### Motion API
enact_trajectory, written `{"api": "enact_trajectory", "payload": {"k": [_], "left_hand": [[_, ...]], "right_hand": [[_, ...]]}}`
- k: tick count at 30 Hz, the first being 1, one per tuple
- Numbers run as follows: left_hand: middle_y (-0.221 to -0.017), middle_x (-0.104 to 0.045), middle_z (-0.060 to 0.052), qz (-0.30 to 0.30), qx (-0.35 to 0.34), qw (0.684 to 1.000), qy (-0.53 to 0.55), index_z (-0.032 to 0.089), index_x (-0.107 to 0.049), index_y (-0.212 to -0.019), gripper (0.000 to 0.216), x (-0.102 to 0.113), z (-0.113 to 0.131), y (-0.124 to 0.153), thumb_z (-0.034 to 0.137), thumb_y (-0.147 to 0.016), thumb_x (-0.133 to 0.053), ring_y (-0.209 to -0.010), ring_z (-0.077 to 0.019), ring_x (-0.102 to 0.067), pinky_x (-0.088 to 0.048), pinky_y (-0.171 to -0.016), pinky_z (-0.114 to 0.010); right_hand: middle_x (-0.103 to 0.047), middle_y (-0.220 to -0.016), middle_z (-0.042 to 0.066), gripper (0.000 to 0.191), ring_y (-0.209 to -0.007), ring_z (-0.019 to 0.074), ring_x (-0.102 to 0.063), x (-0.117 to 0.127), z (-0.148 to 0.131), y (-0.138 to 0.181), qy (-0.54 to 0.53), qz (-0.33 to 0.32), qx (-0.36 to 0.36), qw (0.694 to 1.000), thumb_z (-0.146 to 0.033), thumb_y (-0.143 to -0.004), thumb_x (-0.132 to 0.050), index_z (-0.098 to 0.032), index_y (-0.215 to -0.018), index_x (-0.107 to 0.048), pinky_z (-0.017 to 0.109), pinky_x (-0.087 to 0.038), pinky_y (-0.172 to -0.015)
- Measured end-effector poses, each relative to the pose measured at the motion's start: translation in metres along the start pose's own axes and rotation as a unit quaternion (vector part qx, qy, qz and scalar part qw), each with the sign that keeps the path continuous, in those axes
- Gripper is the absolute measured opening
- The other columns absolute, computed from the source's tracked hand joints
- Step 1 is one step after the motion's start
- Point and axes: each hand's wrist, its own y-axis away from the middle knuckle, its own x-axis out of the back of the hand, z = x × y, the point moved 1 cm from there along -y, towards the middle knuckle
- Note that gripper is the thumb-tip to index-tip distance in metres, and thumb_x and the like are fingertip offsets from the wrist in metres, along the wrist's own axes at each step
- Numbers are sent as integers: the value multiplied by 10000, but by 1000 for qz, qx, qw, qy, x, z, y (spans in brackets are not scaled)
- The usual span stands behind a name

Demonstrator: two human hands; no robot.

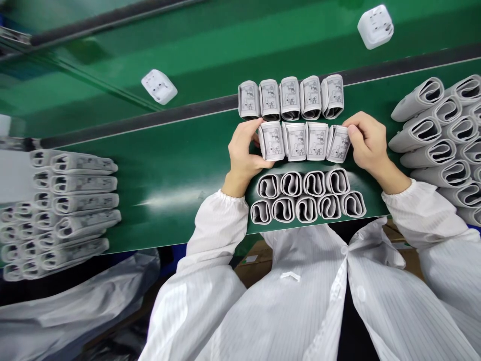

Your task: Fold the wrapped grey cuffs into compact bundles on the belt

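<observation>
A row of rolled grey cuffs (pixel 295 142) with printed line drawings is squeezed between my two hands over the green bench. My left hand (pixel 244 153) grips the cuff at the left end, thumb below and fingers above. At the right end, my right hand (pixel 366 140) pinches the last cuff, which tilts a little, between thumb and curled fingers. Just behind is another row of upright rolled cuffs (pixel 290 98). Nearer my body, two stacked rows of rolled cuffs (pixel 306 208) show their coiled ends.
More rolled cuffs (pixel 436 135) are piled at the right, and a further stack (pixel 82 200) stands at the left. Two white socketed blocks (pixel 159 86) lie on the green surface (pixel 263 35) beyond a dark rail (pixel 150 120). Another person's grey sleeve (pixel 93 296) shows at lower left.
</observation>
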Motion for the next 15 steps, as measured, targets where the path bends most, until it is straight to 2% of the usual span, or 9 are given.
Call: {"api": "enact_trajectory", "payload": {"k": [3,7,11,15], "left_hand": [[-1525,-770,-139,44,-25,999,10,211,-625,-1594,1219,-4,-9,3,1167,-853,-468,-1405,-348,-720,-700,-1039,-594],[-1507,-769,-135,64,-40,997,25,218,-625,-1583,1149,-7,-13,4,1126,-884,-538,-1373,-339,-729,-703,-1043,-582],[-1503,-769,-158,66,-32,997,32,225,-644,-1563,1253,-8,-17,6,1205,-791,-524,-1458,-400,-722,-700,-1067,-599],[-1636,-689,-174,20,-53,998,36,243,-610,-1605,1282,-6,-20,4,1231,-804,-447,-1657,-435,-573,-614,-1217,-716]], "right_hand": [[-743,-964,99,613,-946,323,-736,0,1,0,1,-5,-2,1000,-801,-1167,-435,-305,-993,-750,553,-652,-960],[-738,-968,99,595,-935,320,-722,0,0,0,-11,-7,0,1000,-781,-1171,-443,-303,-995,-750,551,-639,-954],[-724,-956,91,587,-926,314,-710,0,-1,-1,-15,0,8,1000,-787,-1166,-443,-308,-988,-732,543,-626,-937],[-727,-961,101,570,-954,340,-717,2,0,1,10,5,17,1000,-800,-1142,-462,-321,-973,-721,590,-629,-949]]}}
